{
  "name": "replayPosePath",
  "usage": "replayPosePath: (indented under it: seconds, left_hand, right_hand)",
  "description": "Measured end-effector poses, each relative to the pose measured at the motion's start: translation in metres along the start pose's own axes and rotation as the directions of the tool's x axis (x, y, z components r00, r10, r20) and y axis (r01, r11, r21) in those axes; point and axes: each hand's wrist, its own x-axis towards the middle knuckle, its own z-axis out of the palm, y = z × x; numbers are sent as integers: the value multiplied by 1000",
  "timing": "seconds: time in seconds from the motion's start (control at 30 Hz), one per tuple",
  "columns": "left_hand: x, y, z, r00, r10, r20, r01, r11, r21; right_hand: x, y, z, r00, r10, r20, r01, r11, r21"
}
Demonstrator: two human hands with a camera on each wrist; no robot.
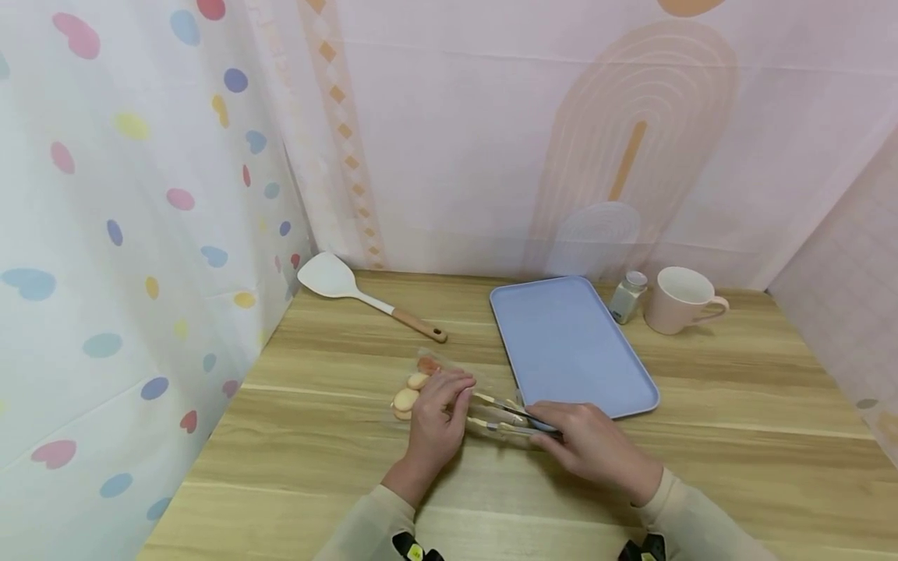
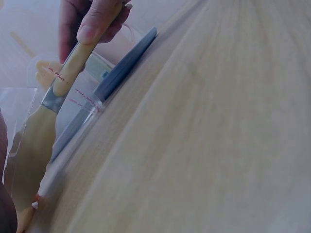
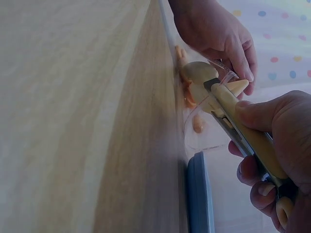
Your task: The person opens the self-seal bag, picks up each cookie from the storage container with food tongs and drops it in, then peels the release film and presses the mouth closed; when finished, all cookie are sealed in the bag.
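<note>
My right hand (image 1: pixel 592 444) grips metal tongs with cream parts (image 3: pixel 250 136), thumb on one side and fingers curled on the other. The tongs' far end reaches leftward to my left hand (image 1: pixel 438 413), among clear plastic. In the right wrist view my left hand (image 3: pixel 218 39) pinches the edge of a clear bag (image 3: pixel 209 145) lying round the tongs' end. Pale round pieces (image 1: pixel 404 400) and an orange piece (image 1: pixel 428 365) show beside my left hand. In the left wrist view the tongs (image 2: pixel 34 150) lie partly behind the clear plastic.
A blue tray (image 1: pixel 568 343) lies right of centre, close to my right hand. Behind it at the right stand a small lidded shaker (image 1: pixel 627 300) and a pink mug (image 1: pixel 673 304). A white spatula with a wooden handle (image 1: pixel 418 323) lies at the back left.
</note>
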Motion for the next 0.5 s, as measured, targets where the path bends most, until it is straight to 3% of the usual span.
replayPosePath:
  seconds: [0.27,0.5]
  left_hand:
    - [0,1,0,1000,4,2,-4,1000,6]
    - [-1,-1,1,1000,-5,4,4,1000,15]
  right_hand:
    - [-7,1,-4,1000,8,-29,-8,1000,9]
    - [-31,3,-23,995,3,-96,-1,1000,16]
